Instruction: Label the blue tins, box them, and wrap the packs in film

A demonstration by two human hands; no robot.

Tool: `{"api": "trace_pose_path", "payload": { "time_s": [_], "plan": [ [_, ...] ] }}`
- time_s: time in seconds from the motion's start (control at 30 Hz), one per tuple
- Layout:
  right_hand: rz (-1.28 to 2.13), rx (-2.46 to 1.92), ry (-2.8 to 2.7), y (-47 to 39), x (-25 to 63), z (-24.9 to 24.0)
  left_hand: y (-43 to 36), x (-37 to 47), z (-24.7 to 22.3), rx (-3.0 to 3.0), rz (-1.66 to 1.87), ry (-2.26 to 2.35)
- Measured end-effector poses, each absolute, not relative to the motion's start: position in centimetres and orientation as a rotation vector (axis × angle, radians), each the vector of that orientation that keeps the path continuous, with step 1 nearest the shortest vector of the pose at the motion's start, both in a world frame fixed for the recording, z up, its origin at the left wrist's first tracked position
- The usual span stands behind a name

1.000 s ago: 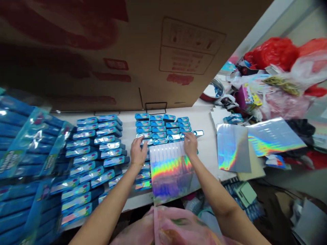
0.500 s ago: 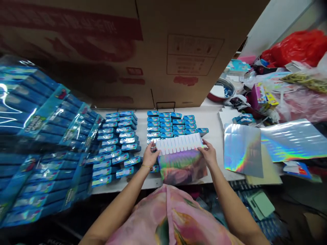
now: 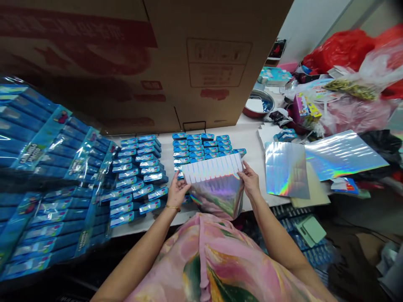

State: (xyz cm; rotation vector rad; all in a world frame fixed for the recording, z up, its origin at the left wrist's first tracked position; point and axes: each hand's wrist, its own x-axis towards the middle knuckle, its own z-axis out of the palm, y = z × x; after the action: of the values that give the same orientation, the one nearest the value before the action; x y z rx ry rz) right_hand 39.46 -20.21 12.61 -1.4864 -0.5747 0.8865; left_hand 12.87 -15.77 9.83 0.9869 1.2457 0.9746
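Nearest the camera, a pink flowered garment [image 3: 217,264] is filling the lower frame, and both forearms are reaching out from it over the white table [image 3: 252,142]. The left hand [image 3: 176,192] is pinching the left end of a holographic sheet [image 3: 217,193], thumb on top and fingers curled beneath; the right hand [image 3: 250,181] is gripping the right end the same way, fingers pressed together at the edge. A second ago this sheet was lying flat over the small blue boxes with both palms resting on it; now it is being lifted clear and tilted toward the body, so its white row of slit tabs [image 3: 213,168] is standing up along the top edge. To judge by that, the sheet is coming off the pile and into the hands for closer work. The foil is looking thin, glossy and limp, sagging below the table's edge. Beyond the tabs, the blue boxes [image 3: 201,147] are lying in tidy rows, small, flat and shiny-topped, with more rows [image 3: 138,176] to the left and bundled shrink-wrapped packs [image 3: 37,176] farther left. To the right, loose holographic sheets [image 3: 286,170] are lying flat. At the back, a large brown cardboard carton [image 3: 157,63] is standing.
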Motion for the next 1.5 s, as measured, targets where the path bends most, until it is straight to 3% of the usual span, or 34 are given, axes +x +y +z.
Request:
{"api": "trace_pose_path", "payload": {
  "time_s": [0.5, 0.87, 0.97, 1.17, 1.3, 1.5],
  "plan": [
    [0.909, -1.371, -0.588, -18.7, 41.5, 16.6, -13.3, 12.7, 16.3, 1.087, 0.912, 1.136],
    [0.814, -1.351, -0.581, -19.2, 41.7, 17.8, -13.8, 12.8, 19.6, 1.786, 1.006, 1.147],
    [0.734, -1.460, -0.766, -19.9, 42.0, 18.4, -14.0, 13.0, 20.0, 1.931, 1.057, 1.191],
    [-0.010, -1.733, -1.637, -21.0, 37.6, 23.0, -14.8, 13.7, 22.2, 2.183, 1.119, 1.178],
    [0.223, -1.465, -2.275, -19.2, 33.1, 24.1, -15.2, 14.4, 23.8, 2.252, 1.133, 1.157],
    [0.493, -1.425, -2.333, -17.3, 33.7, 24.1, -15.1, 14.5, 24.4, 2.070, 0.919, 1.054]
  ]
}}
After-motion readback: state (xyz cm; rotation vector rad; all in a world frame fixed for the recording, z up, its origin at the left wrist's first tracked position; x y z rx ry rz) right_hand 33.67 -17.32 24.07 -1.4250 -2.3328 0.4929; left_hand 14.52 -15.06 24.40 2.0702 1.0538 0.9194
